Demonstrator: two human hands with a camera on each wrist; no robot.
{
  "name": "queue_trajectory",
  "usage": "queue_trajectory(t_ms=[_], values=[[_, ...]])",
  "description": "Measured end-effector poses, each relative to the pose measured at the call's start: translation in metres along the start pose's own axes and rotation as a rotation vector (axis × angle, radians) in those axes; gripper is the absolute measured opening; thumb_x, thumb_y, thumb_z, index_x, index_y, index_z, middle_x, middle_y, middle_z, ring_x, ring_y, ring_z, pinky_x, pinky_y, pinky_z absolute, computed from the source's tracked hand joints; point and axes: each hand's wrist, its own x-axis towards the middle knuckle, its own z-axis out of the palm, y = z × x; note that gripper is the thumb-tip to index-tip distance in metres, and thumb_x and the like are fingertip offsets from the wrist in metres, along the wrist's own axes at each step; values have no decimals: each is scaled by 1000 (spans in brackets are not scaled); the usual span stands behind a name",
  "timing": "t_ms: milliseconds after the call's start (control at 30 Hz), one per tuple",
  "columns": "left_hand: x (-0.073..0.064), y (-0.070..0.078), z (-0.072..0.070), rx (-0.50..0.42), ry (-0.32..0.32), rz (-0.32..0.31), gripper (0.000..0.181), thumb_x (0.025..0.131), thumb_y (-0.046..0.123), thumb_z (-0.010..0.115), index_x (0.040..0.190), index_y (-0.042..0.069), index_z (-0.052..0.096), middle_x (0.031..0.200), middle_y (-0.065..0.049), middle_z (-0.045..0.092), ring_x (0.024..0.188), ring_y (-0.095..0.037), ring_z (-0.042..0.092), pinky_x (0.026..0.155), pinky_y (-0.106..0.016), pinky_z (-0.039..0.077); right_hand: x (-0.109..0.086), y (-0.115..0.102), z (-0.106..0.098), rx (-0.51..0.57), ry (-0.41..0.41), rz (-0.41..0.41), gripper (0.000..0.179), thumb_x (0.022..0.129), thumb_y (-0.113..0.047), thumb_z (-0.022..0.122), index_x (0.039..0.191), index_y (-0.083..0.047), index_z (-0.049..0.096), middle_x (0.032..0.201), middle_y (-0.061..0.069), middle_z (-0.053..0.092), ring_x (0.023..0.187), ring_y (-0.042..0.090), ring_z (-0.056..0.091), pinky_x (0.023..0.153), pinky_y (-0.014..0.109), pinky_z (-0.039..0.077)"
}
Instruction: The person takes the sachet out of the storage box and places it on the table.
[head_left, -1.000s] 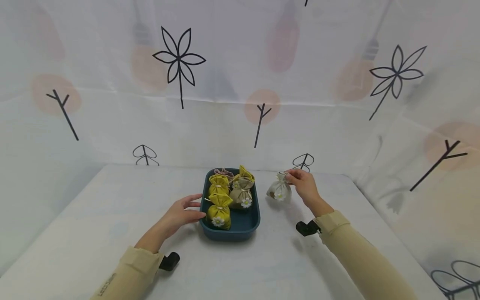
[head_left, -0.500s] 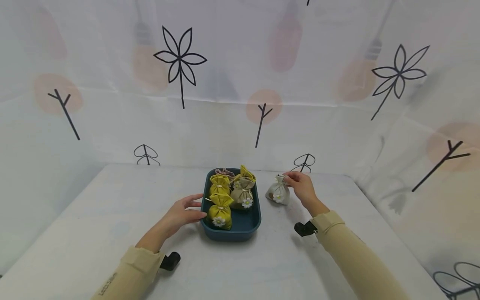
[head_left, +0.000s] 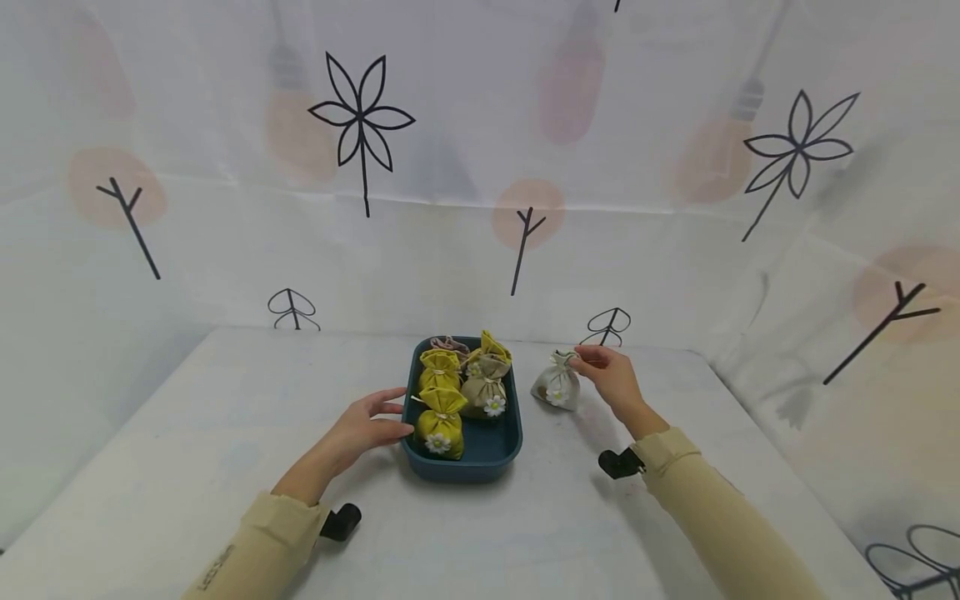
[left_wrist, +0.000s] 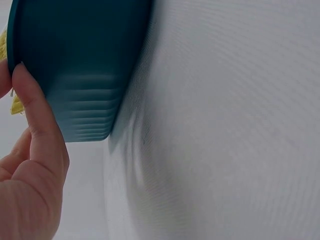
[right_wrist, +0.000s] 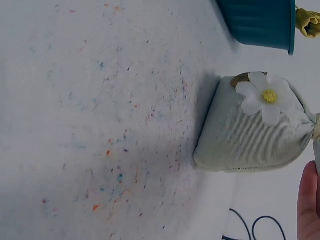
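My left hand (head_left: 367, 429) holds the left side of a dark teal plastic bin (head_left: 465, 471). In the left wrist view its thumb and finger pinch the bin's rim. A pale grey drawstring pouch (head_left: 557, 385) with a white cloth daisy stands upright on the table, right of the bin. My right hand (head_left: 611, 379) pinches the gathered top of that pouch; in the right wrist view most of the hand is out of frame. Inside the bin sit yellow pouches (head_left: 440, 427) and a tan pouch (head_left: 483, 390), tied at the neck, some with daisies.
A mauve corded thing (head_left: 448, 343) shows at the bin's back, partly hidden by pouches. The white table (head_left: 300, 367) carries small coloured specks, seen in the right wrist view. A white printed curtain (head_left: 435, 267) hangs behind the table and along its sides.
The grey pouch has come down a little and stands on the table. My right hand lowered with it, and its wrist has then shifted slightly right. My left hand stays on the bin.
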Motion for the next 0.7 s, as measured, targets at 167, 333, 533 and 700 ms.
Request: queue_trajectory(t_ms=[167, 333, 533, 700], values=[[0, 1, 0, -6, 4, -1, 70, 79, 14, 75, 141, 13, 41, 129, -18, 48, 101, -25, 58, 82, -36, 52, -5, 2, -6, -13, 29, -3, 41, 87, -17, 67, 123, 1, 56, 116, 20, 58, 107, 27, 54, 91, 38, 45], [0, 0, 0, -11, 2, 0, 69, 80, 12, 74, 141, 13, 41, 129, -19, 48, 101, -24, 58, 82, -35, 52, -11, 2, -11, -32, 53, 10, 42, 87, -17, 68, 123, 0, 56, 114, 19, 59, 104, 26, 55, 89, 35, 47], [0, 0, 0, -9, 1, 7, 69, 80, 12, 74, 141, 13, 41, 129, -18, 48, 101, -24, 58, 82, -35, 52, -18, 0, -14, -24, 68, 11, 44, 86, -18, 68, 123, 0, 56, 113, 18, 59, 99, 20, 55, 84, 26, 47], [-1, 0, 1, -5, 2, 1, 68, 81, 12, 73, 141, 13, 40, 129, -18, 48, 102, -24, 58, 83, -35, 52, -23, -2, -16, -17, 66, 9, 44, 86, -20, 68, 123, 0, 56, 110, 15, 60, 94, 14, 56, 79, 20, 47]])
